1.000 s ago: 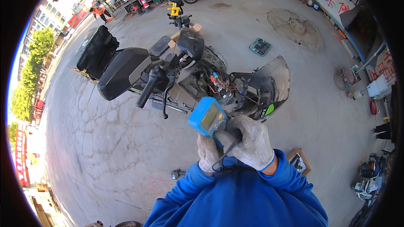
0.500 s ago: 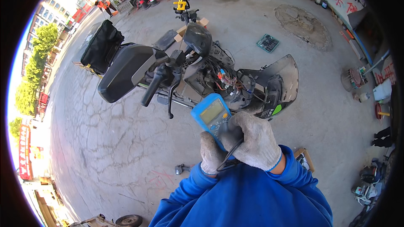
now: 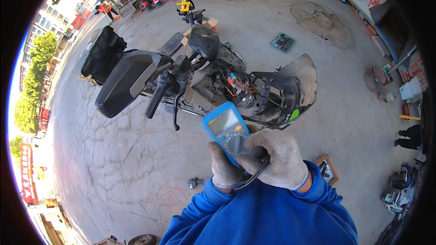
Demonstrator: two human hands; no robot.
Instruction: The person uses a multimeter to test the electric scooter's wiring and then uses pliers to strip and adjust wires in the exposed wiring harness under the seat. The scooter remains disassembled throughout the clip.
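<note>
A blue-framed digital multimeter (image 3: 220, 123) is held tilted in front of my chest, its screen and round dial facing up. My left hand (image 3: 224, 168), in a grey-white work glove, is closed round its lower left side. My right hand (image 3: 280, 159), gloved too, has its fingers curled at the meter's lower right. A looped black test lead (image 3: 255, 175) is pinched in those fingers and runs down between my hands. Beyond the meter stands a partly stripped electric scooter (image 3: 204, 43), with a bundle of coloured wires (image 3: 240, 85) exposed in its opened front.
A green tool case (image 3: 283, 42) lies open on the concrete past the scooter. Close to my left arm is a cordless power tool (image 3: 195, 182). At my right, a cardboard box (image 3: 328, 170) holds parts. A person in an orange vest (image 3: 106, 10) bends down far left.
My right hand has drawn back from the meter's face, uncovering the dial. The meter has come slightly lower and left in view, along with a small shift of the whole scene.
</note>
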